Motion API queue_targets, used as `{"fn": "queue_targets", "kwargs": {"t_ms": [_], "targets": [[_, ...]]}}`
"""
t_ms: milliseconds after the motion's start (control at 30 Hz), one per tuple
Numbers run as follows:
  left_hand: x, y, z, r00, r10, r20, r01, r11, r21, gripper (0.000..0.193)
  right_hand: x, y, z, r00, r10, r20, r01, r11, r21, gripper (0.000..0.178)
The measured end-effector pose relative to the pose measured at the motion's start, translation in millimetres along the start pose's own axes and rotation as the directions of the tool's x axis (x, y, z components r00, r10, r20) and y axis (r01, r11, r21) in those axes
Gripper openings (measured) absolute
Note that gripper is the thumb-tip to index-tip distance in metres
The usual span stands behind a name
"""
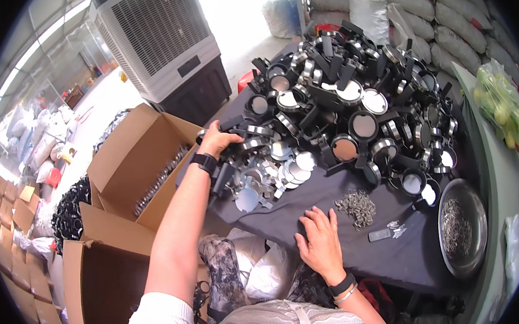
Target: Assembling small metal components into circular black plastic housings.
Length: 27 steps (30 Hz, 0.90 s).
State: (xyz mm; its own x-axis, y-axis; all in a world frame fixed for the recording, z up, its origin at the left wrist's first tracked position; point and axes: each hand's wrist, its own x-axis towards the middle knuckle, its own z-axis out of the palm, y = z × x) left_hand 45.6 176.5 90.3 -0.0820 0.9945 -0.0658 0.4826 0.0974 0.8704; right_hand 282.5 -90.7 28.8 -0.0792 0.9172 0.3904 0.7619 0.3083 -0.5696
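Note:
My left hand (217, 140) reaches out to the left end of the table and grips a black round-framed part with a handle (241, 144) at the edge of the pile. My right hand (320, 235) lies flat, fingers spread, on the dark cloth of the table (329, 194), close to a small heap of little metal pieces (357, 206). A big heap of black round frames with mirror-like discs (354, 96) covers the far half of the table. Loose silver discs (283, 169) lie between the two hands.
An open cardboard box (145, 166) holding shiny parts stands left of the table, another box (101, 271) below it. A metal bowl (462, 227) of small pieces sits at the right. A large air cooler (159, 40) stands behind; a bag of green fruit (504, 107) is at far right.

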Motion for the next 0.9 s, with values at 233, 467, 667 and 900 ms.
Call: {"fn": "queue_targets", "kwargs": {"t_ms": [233, 467, 667, 900], "targets": [[-25, 24, 22, 0.999, -0.049, 0.015, 0.048, 0.996, 0.072, 0.096, -4, 18, -2, 1.0, 0.009, 0.029, -0.009, 1.0, -0.014, 0.033], [44, -43, 5, 0.997, 0.08, -0.019, -0.083, 0.971, -0.226, 0.067, 2, 12, 4, 0.992, -0.084, 0.099, 0.082, 0.996, 0.024, 0.031], [85, -60, 1, 0.996, 0.063, 0.063, -0.065, 0.997, 0.034, 0.075, -8, 17, 3, 0.995, -0.03, 0.097, 0.031, 1.0, -0.004, 0.037], [78, -58, -6, 0.983, 0.02, 0.181, -0.032, 0.998, 0.062, 0.067, -10, 17, 12, 0.999, -0.008, 0.041, 0.007, 0.999, 0.034, 0.033]]}}
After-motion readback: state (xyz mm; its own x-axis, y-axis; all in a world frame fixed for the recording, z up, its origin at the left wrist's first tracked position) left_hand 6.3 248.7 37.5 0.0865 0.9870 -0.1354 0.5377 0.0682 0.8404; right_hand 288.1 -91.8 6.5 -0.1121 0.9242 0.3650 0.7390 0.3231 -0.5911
